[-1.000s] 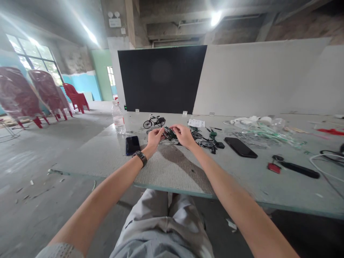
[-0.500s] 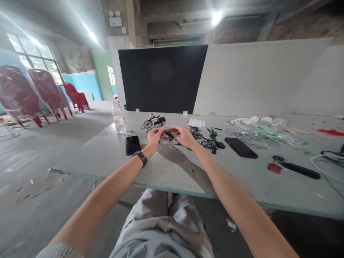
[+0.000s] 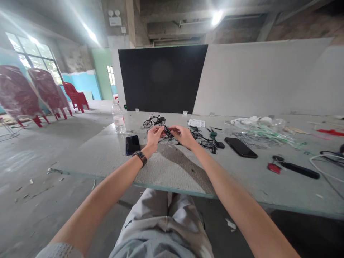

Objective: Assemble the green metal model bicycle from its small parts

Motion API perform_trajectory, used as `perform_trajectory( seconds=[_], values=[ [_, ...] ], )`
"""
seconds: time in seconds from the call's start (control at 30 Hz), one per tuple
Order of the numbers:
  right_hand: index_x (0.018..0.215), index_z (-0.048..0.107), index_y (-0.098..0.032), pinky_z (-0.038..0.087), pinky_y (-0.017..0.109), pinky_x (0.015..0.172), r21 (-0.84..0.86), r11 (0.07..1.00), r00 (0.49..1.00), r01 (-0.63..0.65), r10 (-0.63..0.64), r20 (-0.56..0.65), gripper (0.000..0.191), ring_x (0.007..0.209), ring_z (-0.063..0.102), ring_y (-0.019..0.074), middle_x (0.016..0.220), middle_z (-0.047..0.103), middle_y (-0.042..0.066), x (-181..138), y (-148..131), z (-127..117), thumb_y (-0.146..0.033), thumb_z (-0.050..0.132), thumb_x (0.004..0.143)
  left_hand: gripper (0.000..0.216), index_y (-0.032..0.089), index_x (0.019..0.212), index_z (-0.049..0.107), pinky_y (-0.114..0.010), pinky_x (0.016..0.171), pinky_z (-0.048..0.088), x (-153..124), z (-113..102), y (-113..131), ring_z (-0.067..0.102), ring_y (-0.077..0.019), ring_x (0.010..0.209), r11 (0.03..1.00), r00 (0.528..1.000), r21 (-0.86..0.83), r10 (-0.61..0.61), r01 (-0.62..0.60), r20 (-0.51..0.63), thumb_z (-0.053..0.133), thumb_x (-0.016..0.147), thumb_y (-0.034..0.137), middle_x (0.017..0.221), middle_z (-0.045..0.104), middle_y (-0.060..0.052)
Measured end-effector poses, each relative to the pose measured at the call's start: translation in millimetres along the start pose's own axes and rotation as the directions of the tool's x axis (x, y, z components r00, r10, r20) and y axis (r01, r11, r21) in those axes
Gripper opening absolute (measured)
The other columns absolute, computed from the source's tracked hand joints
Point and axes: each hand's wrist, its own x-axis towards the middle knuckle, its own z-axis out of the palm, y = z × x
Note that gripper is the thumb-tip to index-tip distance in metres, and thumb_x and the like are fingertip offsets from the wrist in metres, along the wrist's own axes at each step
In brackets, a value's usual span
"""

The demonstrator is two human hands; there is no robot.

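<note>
While the left hand (image 3: pixel 154 138) and right hand (image 3: pixel 184 137) are close together above the bench (image 3: pixel 80 150), their fingers pinch a small black model-bicycle part (image 3: pixel 168 132) (too small to tell exactly which piece), just in front of an assembled miniature bicycle (image 3: pixel 154 122). This looks like a fitting step on a second model, with loose bicycle parts (image 3: pixel 208 143) lying to the right; the next move seems to call for steady, fine finger pressure to seat the piece before another is picked up.
</note>
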Motion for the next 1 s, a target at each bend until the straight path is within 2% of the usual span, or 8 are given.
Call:
perform_trajectory(
  seconds=[0.1, 0.23, 0.47, 1.0],
  values=[
    [0.12, 0.068, -0.02, 0.055, 0.043, 0.093, 0.079, 0.997, 1.0, 0.004, -0.006, 0.023, 0.032, 0.106, 0.069, 0.0258, 0.117, 0.073, 0.011, 0.3, -0.9, -2.4, -0.035, 0.06, 0.093, 0.037, 0.016, 0.077, 0.063, -0.026, 0.07, 0.055, -0.6, 0.9, 4.0, 0.064, -0.0109, 0.064, 1.0, 0.999, -0.013, 0.029, -0.028, 0.022, 0.083, 0.07, 0.046, 0.071, 0.067, -0.001],
    [0.12, 0.07, -0.02, 0.057, 0.043, 0.091, 0.175, 0.985, 1.0, -0.008, 0.007, 0.007, 0.032, 0.105, 0.069, 0.0254, 0.114, 0.074, 0.011, 0.9, -2.5, -3.8, -0.032, 0.061, 0.091, 0.039, 0.016, 0.077, 0.064, -0.024, 0.064, 0.053, -1.0, 2.3, 7.9, 0.063, -0.0103, 0.06, 0.998, 0.997, -0.021, 0.053, -0.052, 0.046, 0.085, 0.067, 0.047, 0.065, 0.065, 0.001],
    [0.119, 0.071, -0.022, 0.057, 0.043, 0.09, 0.239, 0.971, 1.0, -0.015, 0.017, -0.004, 0.033, 0.105, 0.069, 0.0254, 0.114, 0.074, 0.01, 1.9, -1.5, -3.0, -0.035, 0.063, 0.091, 0.039, 0.016, 0.078, 0.065, -0.022, 0.062, 0.052, 0.1, 2.1, 10.2, 0.063, -0.0089, 0.06, 0.993, 0.993, -0.102, 0.067, -0.056, 0.099, 0.087, 0.066, 0.046, 0.065, 0.065, 0.002],
    [0.119, 0.07, -0.02, 0.056, 0.043, 0.091, 0.198, 0.98, 1.0, -0.019, 0.022, -0.013, 0.034, 0.106, 0.068, 0.0257, 0.116, 0.073, 0.011, 1.6, -7.7, -5.1, -0.035, 0.061, 0.091, 0.042, 0.017, 0.074, 0.064, -0.022, 0.059, 0.05, -0.2, 3.0, 11.9, 0.06, -0.009, 0.058, 0.992, 0.995, -0.123, 0.05, -0.04, 0.082, 0.086, 0.064, 0.051, 0.062, 0.064, 0.001]
  ],
)
